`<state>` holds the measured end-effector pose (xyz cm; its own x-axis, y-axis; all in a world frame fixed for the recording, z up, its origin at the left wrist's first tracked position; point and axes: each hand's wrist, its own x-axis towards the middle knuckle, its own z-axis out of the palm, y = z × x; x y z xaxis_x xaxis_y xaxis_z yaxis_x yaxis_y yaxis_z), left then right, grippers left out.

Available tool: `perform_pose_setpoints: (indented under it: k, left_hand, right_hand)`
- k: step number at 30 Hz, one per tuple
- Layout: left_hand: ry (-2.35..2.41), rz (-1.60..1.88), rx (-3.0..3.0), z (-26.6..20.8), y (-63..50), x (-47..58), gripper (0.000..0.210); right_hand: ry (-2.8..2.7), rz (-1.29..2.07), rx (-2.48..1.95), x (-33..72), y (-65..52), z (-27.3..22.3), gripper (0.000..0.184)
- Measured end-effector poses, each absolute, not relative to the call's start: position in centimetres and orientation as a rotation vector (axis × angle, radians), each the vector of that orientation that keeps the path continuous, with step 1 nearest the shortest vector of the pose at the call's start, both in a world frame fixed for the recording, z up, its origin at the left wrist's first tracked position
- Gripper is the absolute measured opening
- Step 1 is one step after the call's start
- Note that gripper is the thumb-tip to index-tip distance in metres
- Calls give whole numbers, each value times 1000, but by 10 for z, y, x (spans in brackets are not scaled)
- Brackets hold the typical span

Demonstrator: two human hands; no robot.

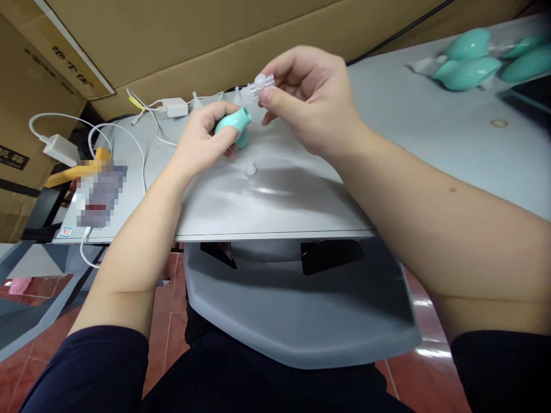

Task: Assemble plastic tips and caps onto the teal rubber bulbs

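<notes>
My left hand [209, 133] is closed around a teal rubber bulb [235, 121]; the bulb's open neck points up and right, toward my other hand. Pinched between the thumb and fingers of my right hand [312, 100] is a clear plastic fitting [260, 87] with a short tube-like end. The fitting is just above and to the right of the bulb, apart from its opening. Behind my left hand stands a small translucent cone [196, 101]. Below both hands, a small whitish knob [251, 170] shows on the pale surface.
Several teal bulbs [467, 71] lie at the back right of the grey table [400, 132], near a tan ring [499, 123]. White chargers [174, 107] with cables and a blurred-out phone [103, 196] are on the left. Cardboard [193, 40] borders the back.
</notes>
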<state>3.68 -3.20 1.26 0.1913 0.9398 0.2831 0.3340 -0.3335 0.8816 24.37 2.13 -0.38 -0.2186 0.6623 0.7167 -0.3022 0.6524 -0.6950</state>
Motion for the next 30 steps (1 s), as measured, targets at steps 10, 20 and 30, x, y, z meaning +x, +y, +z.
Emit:
perform_pose_setpoints:
  k: [10,20,30]
  left_hand:
    - [1079,1257,1958,2,-14,29,23]
    - [1077,1251,2029,-5,-8,23,36]
    - [1135,1284,2165,-4,-7,17,20]
  right_hand:
    - [-1529,978,-258,247,18,-1,14]
    - [-1627,958,-369,252,12,4,23]
    - [-1714,890,-351,259,16,2,22]
